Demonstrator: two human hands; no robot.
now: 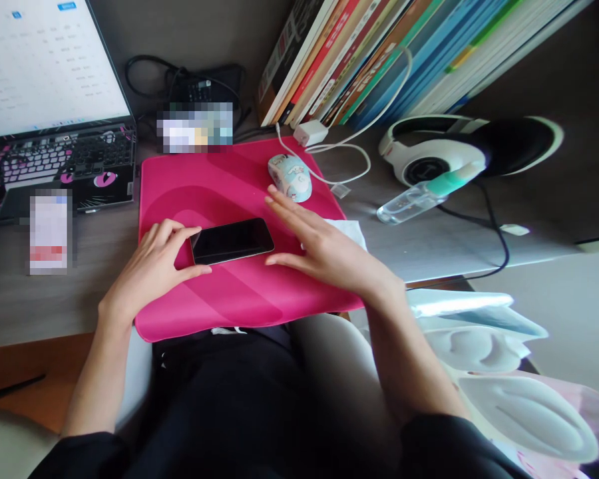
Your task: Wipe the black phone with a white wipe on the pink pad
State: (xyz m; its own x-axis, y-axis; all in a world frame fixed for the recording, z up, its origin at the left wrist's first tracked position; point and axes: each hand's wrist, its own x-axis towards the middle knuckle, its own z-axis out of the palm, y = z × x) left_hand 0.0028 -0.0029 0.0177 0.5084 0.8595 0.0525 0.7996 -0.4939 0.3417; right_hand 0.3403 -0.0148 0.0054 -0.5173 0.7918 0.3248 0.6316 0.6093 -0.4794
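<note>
A black smartphone [233,240] with a dark screen lies crosswise on a pink desk mat [249,303]. My left hand [154,259] has its left end between thumb and index finger, the index at the upper corner and the thumb along the lower edge. To the right of the phone is my right hand [324,249], empty, its fingers stretched out and the thumb spread from them. Just beyond those fingertips sits a light-blue patterned mouse [290,177]. A white tissue [349,231] is partly hidden behind my right hand.
An open laptop [70,156] stands at left, with a blurred item [48,231] before it. Books [354,60] line the back, near a white charger [310,133] and cable. Headphones [429,150] and a clear spray bottle [412,201] are at right.
</note>
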